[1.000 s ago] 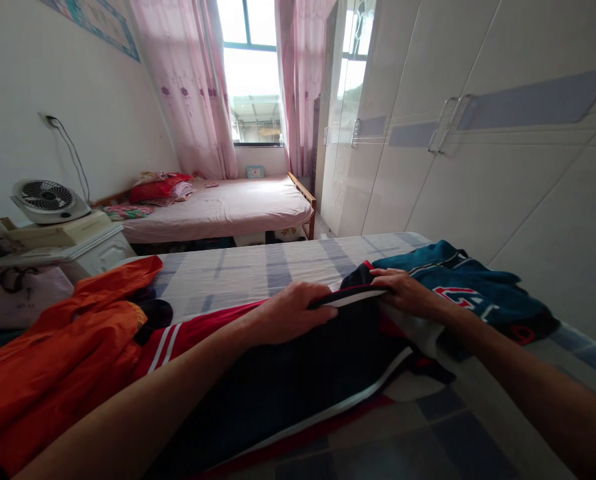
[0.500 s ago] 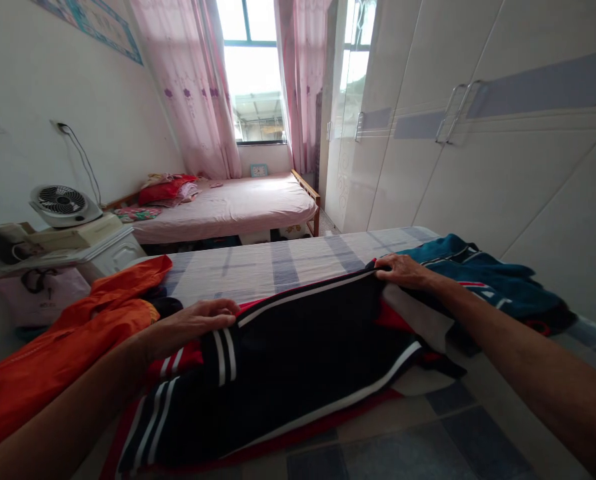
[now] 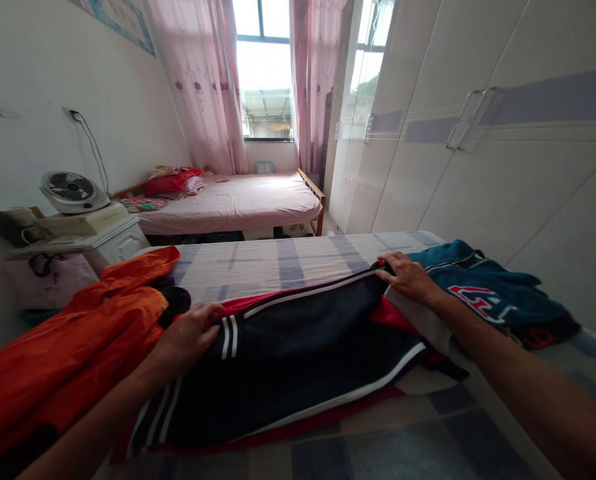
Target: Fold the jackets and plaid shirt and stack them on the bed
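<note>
A navy jacket (image 3: 298,353) with white stripes and red parts lies folded across the bed in front of me. Double white stripes cross its cuff and its hem at the left end. My left hand (image 3: 193,333) is closed on the upper left part of the jacket, by the striped cuff. At the upper right corner, my right hand (image 3: 408,277) pinches the jacket's far edge. An orange jacket (image 3: 108,313) lies close beyond my left forearm. Just past my right hand is a folded teal garment (image 3: 498,280) with red and white lettering.
The bed's checked sheet (image 3: 248,267) lies under the clothes. Tall white wardrobe doors (image 3: 478,193) stand along the right. A small fan (image 3: 73,192) sits on boxes at the left. Beyond is a second bed (image 3: 243,200) with a pink sheet, below the window.
My left hand has shifted left and its fingers have curled onto the jacket. The cuff has moved slightly with it. My right hand keeps its hold, and the view has shifted a little.
</note>
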`<state>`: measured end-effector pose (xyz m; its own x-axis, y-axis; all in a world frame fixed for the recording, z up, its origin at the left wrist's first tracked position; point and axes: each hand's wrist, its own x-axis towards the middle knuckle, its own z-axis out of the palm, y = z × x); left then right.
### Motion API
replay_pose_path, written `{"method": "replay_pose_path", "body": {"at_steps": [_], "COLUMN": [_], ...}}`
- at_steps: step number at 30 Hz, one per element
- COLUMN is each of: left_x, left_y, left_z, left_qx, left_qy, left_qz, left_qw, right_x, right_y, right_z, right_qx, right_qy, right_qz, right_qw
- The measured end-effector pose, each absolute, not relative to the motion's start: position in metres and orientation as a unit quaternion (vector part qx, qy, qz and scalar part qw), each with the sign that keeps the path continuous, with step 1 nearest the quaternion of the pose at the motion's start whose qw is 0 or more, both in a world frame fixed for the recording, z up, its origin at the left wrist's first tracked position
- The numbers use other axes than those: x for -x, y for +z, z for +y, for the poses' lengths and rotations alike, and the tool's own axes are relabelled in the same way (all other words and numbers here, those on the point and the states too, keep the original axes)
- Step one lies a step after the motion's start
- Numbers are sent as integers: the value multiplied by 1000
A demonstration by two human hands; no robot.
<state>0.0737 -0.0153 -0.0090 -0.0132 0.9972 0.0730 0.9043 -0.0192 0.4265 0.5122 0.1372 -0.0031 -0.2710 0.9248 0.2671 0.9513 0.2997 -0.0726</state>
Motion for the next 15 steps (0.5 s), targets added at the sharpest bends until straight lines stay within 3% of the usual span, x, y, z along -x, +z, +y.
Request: {"method": "replay_pose_path", "body": {"at_steps": [3,5,10,15], "left_x": [-92,-103,-116,-124], "left_y": [-10,-18,-56,-54], "left_z": [-35,-48,-67,-70], "left_qx": [-716,-757,-829,-824], "left_qy": [194,203,132,85], "left_qz": [670,619,538,558], "left_qw": [-13,-49,-70,-53], "right_x": [-523,-532,-549,-550], "right_y": [-6,-13,-47,-64], "right_z": [97,63,-12,-32], "right_qx": [597,631,721,766], "right_qy": [-46,-49,-7,194], "right_qz": [-758,-708,-583,-439], "right_qw": [260,315,373,428]}}
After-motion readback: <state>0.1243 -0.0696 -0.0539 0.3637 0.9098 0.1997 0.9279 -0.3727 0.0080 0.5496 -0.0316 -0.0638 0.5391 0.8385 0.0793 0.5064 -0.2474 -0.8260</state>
